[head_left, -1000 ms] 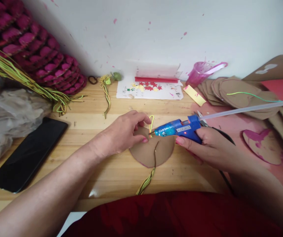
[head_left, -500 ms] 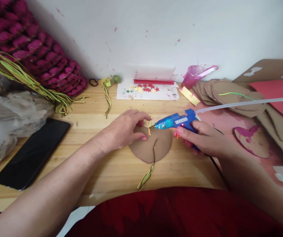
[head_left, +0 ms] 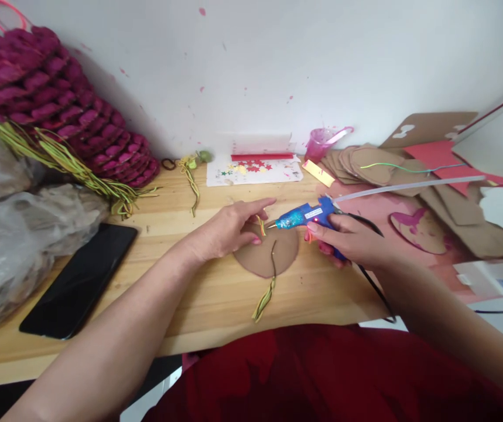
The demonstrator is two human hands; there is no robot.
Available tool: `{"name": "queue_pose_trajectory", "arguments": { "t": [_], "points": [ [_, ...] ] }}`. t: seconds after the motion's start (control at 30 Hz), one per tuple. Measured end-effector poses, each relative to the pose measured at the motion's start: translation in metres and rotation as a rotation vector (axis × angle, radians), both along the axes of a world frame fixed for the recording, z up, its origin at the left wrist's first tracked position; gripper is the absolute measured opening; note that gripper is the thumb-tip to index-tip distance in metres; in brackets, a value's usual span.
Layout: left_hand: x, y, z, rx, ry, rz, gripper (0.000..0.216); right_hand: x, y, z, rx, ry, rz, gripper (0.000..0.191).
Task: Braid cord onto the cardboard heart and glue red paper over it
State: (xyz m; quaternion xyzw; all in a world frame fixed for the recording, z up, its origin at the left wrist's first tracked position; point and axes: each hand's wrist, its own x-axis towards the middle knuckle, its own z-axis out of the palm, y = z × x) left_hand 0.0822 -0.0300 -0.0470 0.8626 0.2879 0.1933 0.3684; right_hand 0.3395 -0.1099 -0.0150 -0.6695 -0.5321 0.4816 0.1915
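Observation:
A round brown cardboard disc [head_left: 262, 261] lies flat on the wooden table. My right hand [head_left: 343, 237] grips a blue hot glue gun [head_left: 306, 217], its metal nozzle just over the disc's upper part. A long clear glue stick [head_left: 409, 186] sticks out of the gun's back. My left hand [head_left: 229, 228] is over the disc's left edge, index finger stretched out and thumb apart, so it looks open. Close to its fingers is a short yellow-orange yarn piece [head_left: 262, 224]; the other fingertips are partly hidden. A green-brown yarn tassel [head_left: 266, 299] lies across the disc's lower edge.
Left are a black phone [head_left: 79, 281], plastic bags [head_left: 9, 252] and a magenta bumpy hanging [head_left: 71, 111] with yarn strands. Behind, a white sheet [head_left: 286, 173] carries paper stars, beside a pink cup [head_left: 319, 146]. Cardboard cutouts [head_left: 383, 161] and a paint-marked heart [head_left: 418, 231] lie right.
My left index finger has straightened away from the thumb, over the yarn piece. The glue gun stays in my right hand, nozzle near the same spot. The camera view has shifted.

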Motion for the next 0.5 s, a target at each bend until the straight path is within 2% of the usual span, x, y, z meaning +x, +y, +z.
{"name": "queue_pose_trajectory", "arguments": {
  "t": [0.5],
  "points": [
    [-0.001,0.003,-0.002,0.032,0.034,0.011,0.073,-0.002,-0.015,-0.008,-0.053,0.053,-0.021,0.043]
  ]
}}
